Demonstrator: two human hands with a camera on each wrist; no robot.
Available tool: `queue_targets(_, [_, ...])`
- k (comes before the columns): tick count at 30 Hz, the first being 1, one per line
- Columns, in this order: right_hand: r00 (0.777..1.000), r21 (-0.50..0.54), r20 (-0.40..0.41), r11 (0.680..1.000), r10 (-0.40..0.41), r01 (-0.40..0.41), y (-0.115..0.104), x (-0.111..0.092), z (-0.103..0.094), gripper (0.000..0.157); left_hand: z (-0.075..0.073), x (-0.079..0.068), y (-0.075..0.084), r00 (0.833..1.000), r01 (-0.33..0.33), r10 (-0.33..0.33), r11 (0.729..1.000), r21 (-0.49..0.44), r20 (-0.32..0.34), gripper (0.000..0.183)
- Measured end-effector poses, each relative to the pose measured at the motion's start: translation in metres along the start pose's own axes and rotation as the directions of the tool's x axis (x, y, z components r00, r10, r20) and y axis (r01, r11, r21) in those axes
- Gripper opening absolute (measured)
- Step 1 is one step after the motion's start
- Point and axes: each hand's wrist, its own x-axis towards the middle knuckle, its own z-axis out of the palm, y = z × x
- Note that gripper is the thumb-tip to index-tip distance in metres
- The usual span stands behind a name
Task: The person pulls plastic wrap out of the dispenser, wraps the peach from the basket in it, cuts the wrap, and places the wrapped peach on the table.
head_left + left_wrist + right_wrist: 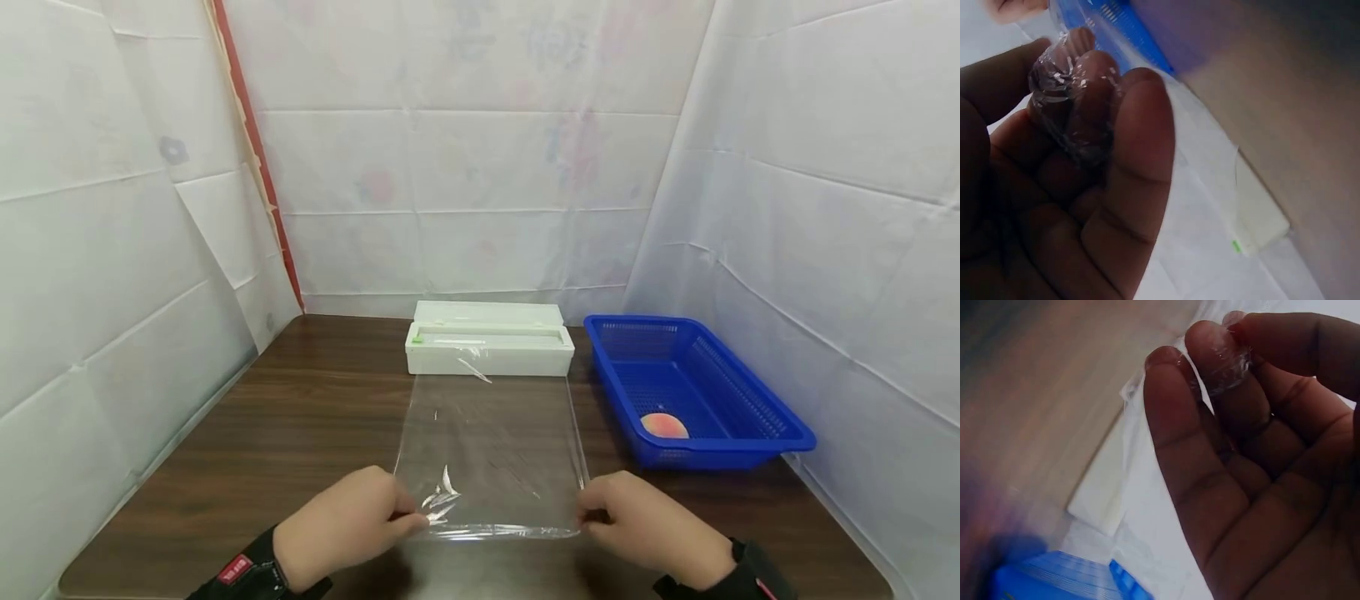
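A sheet of clear plastic wrap point(495, 450) stretches toward me from a white wrap dispenser box point(491, 360) whose lid stands raised at the back. My left hand point(352, 521) pinches the sheet's near left corner between thumb and fingers. At the near right corner, my right hand point(648, 521) pinches the other end of the same edge. In the left wrist view, crumpled plastic wrap point(1072, 94) covers the fingertips. The right wrist view shows a smaller bunch of plastic wrap point(1229, 369) by the thumb and fingers.
A blue plastic basket point(705, 457) stands on the right of the brown wooden table point(300, 417). Inside it, near the front left, lies a peach point(664, 426). White sheeting point(480, 167) hangs behind and on both sides. A small green piece point(417, 339) sits at the box's left end.
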Motion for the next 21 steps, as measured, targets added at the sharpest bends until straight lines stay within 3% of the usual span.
queue_targets(12, [1.000, -0.103, -0.014, 0.994, -0.027, 0.025, 0.013, -0.003, 0.027, 0.028, 0.038, 0.001, -0.005, 0.997, -0.065, 0.072, 0.984, 0.166, -0.031, 0.044])
queue_targets(17, [0.999, -0.072, 0.038, 0.997, 0.005, -0.003, 0.017, -0.004, 0.032, 0.025, 0.043, 0.002, -0.011, 0.995, -0.098, 0.101, 0.975, 0.199, -0.004, 0.034])
queue_targets(21, [0.995, -0.046, 0.081, 0.998, 0.050, -0.047, 0.017, -0.006, 0.035, 0.026, 0.043, 0.001, -0.011, 0.996, -0.093, 0.088, 0.977, 0.193, 0.032, 0.027])
